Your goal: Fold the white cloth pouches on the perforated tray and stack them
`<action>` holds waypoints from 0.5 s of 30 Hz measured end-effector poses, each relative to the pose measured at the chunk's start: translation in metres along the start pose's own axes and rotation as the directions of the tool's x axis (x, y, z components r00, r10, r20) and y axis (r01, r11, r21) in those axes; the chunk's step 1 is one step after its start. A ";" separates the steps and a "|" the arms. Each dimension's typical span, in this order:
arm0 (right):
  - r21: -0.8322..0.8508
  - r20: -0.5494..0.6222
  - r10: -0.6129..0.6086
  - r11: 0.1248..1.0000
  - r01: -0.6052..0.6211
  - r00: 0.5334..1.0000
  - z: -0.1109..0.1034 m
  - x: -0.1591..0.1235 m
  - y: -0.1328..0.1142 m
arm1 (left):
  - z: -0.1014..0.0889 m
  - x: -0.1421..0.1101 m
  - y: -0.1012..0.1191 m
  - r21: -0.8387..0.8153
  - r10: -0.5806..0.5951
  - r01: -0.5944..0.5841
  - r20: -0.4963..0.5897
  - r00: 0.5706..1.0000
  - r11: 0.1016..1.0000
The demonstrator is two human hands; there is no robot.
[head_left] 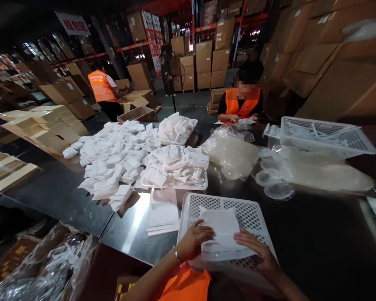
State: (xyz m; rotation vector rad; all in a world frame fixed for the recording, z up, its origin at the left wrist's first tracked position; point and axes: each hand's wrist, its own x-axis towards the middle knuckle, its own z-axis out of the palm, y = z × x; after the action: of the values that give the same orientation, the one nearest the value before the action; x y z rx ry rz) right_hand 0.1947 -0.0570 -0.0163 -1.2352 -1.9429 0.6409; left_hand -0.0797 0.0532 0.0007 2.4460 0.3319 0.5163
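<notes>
In front of me a white plastic basket (188, 205) with a lattice bottom stands at the table's near edge. Over it lies a flat white bag (222, 223), with more flat white bags seemingly under it. My left hand (196, 239), with a bracelet on the wrist, grips the bag's left edge, fingers curled over it. On the right edge my right hand (253, 246) holds it with fingers fairly straight; its thumb is hidden. Left of the basket rests a stack of flat printed white bags (163, 211).
Folded white packets (113, 154) are heaped to the left, some filling a white tray (200, 186). Clear plastic bags (233, 152) and another basket (329, 146) occupy the right. Across the table (319, 225) sits a person in an orange vest (230, 104). Cartons (203, 67) stand behind.
</notes>
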 end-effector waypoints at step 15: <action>-0.367 -0.664 0.169 0.775 -0.514 0.729 0.038 0.035 -0.016 | 0.030 0.019 0.019 -0.370 -0.729 0.640 -0.478 0.490 0.673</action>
State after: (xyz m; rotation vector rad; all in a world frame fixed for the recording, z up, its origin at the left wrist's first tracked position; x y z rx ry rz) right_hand 0.1463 -0.0326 -0.0161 -1.9158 -1.3577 -0.1701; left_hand -0.0471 0.0294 -0.0044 1.7021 1.4288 0.8801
